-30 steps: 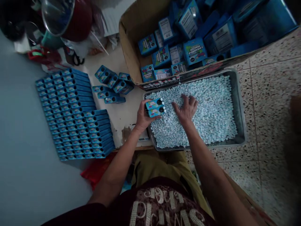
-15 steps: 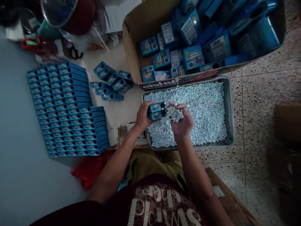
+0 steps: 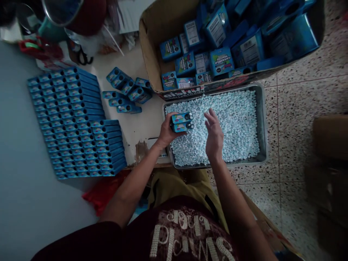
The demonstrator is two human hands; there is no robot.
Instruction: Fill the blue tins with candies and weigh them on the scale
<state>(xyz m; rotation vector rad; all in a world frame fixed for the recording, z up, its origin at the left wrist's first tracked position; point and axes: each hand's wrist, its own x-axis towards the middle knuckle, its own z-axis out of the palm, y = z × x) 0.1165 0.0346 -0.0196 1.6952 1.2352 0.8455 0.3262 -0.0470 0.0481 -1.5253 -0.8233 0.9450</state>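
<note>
You held two boxes [image 3: 179, 123] side by side above the left part of a tray [image 3: 262, 125] of pellets [image 3: 235, 123]. Their round openings pointed to the right, and a few pellets showed there. Your left hand [image 3: 167, 131] was clamped on both boxes, thumb along one outer side and fingers along the other.

The boxes appeared to be thin printed card: probably light, stiff along the folds, yet weak enough on the broad faces to dent under a hard squeeze. The glossy coating was likely somewhat slippery. An even grip on the outer sides, back from the openings, seemed the correct hold; tipping the open ends downward would have risked a spill.

Your right hand [image 3: 214, 139] hung over the tray, fingers extended and slightly apart, with nothing visible in its grasp. The pellets looked small and hard, apt to slip between spread fingers; a cupped palm would have suited them better.

On the counter [image 3: 136, 132], left of the tray, lay a loose group [image 3: 128, 90] of boxes. Farther left stood a tall stack [image 3: 78, 134]. Beyond the tray's far edge, a carton [image 3: 150, 59] contained more boxes at mixed angles.
</note>
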